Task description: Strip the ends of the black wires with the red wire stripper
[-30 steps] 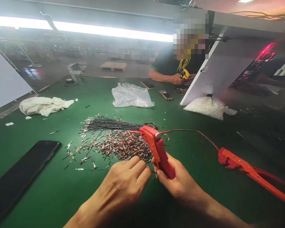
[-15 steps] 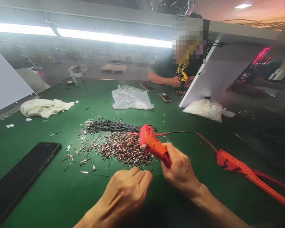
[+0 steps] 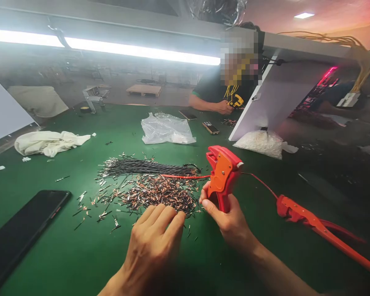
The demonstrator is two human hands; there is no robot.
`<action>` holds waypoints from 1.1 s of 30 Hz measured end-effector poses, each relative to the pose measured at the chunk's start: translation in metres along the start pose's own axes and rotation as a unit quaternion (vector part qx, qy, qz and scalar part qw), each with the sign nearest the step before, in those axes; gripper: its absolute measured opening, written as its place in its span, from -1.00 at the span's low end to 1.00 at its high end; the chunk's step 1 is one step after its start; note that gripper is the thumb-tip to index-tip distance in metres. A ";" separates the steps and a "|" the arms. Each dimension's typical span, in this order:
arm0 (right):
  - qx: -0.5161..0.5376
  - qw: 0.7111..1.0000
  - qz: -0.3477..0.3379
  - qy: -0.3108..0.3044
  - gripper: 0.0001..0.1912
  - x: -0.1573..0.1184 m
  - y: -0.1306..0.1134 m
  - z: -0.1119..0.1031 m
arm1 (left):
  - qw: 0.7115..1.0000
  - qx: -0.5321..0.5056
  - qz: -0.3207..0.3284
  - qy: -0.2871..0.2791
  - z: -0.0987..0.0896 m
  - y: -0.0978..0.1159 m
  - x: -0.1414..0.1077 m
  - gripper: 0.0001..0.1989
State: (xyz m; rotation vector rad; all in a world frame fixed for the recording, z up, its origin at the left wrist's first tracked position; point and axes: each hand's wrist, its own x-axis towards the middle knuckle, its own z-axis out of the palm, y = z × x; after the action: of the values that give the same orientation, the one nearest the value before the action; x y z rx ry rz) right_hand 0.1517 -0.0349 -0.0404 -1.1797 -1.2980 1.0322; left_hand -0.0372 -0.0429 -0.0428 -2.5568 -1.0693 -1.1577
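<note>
A red and orange wire stripper stands upright in my right hand, its jaws up and turned left. My fingers wrap its handles. At the near edge of a pile of short cut wire ends, my left hand is closed, knuckles up. Its fingertips are hidden, so what they hold, if anything, does not show. Behind the pile lies a bundle of black wires with bared ends on the left. A thin red wire runs past the bundle behind the stripper.
A second red-orange hand tool lies at right. A phone lies at left, near a white cloth. Beyond are a clear plastic bag, another phone and a bag of white bits. A co-worker's hand holds a yellow tool.
My right hand has turned the stripper from a leftward tilt to upright, its head moving right. My left hand has moved left and forward to the pile's edge. The view has shifted slightly.
</note>
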 end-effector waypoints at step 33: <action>0.474 0.738 0.335 -0.344 -0.69 -0.030 -0.016 0.003 | 0.996 -0.009 -0.030 0.087 -0.028 0.003 0.014 -0.75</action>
State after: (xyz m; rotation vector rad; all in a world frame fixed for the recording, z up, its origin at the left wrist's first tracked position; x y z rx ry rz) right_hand 0.1465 -0.0670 -0.0290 -0.3965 -0.5626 2.4577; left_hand -0.0458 -0.0482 -0.0134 -2.3977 -1.1067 -1.3820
